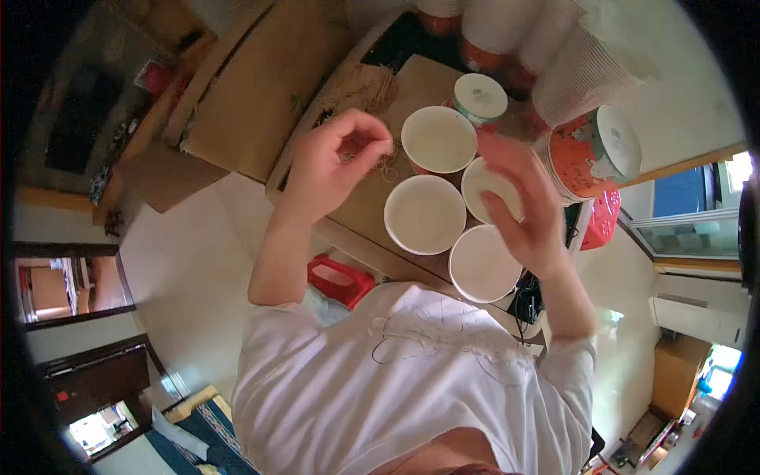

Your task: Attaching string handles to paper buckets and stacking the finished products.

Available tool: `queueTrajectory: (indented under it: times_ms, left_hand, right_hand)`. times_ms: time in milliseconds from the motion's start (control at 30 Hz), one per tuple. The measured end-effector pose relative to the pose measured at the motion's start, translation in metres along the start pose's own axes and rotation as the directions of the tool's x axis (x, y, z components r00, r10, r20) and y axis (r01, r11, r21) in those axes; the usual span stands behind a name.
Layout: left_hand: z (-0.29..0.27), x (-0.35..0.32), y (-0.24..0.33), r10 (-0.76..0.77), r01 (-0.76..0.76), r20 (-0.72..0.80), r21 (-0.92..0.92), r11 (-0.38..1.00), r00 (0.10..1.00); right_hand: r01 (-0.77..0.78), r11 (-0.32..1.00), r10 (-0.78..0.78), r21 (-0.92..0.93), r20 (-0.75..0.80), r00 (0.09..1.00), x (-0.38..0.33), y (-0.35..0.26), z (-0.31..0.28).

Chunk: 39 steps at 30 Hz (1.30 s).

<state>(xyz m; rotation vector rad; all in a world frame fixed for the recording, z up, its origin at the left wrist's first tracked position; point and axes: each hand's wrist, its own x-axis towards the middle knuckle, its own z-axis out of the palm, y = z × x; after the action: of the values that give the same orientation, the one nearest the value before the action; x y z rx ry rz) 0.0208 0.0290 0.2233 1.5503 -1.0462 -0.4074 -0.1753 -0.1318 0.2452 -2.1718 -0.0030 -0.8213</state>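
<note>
Several white paper tubs stand open side up on a cardboard-topped table: a back tub (438,140), a left tub (425,214), a front tub (484,265), and a right tub (473,190) partly hidden by my right hand. My right hand (529,206) is above that right tub, thumb apart from its stretched fingers, holding nothing visible. To the left of the tubs, my left hand (340,162) is raised with thumb and fingertips pinched together. Thin brown strands (388,168) show by those fingertips; whether they are held cannot be made out.
Tall nested stacks of paper tubs (586,75) line the far right. An upside-down tub (480,96) sits behind the open ones, and a sideways stack (582,154) lies at right. Large cardboard (261,87) stands at left. A red plastic item (340,281) and black cables (526,305) are near my body.
</note>
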Motion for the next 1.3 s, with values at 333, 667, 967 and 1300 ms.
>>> queueTrajectory:
  times_ms: [333,667,967,1300]
  left_hand:
    - [-0.006,0.018,0.054,0.3,-0.292,-0.071,0.108,0.95,0.951]
    - [-0.027,-0.009,-0.157,-0.235,0.303,-0.217,0.368,0.879,0.947]
    - [0.089,-0.042,-0.362,-0.878,0.66,-0.212,-0.589,0.466,0.43]
    - [0.034,0.013,-0.211,-0.668,0.584,-0.263,-0.332,0.74,0.696]
  right_hand:
    - [-0.349,0.802,0.311,0.484,0.159,0.937,0.045,-0.009,0.048]
    - [-0.617,0.735,0.635,0.28,0.035,0.772,-0.054,0.008,-0.034]
    - [-0.549,0.531,0.796,0.645,-0.158,0.584,-0.128,0.02,-0.026]
    - [-0.672,0.465,0.829,0.577,-0.018,0.558,-0.155,0.023,-0.031]
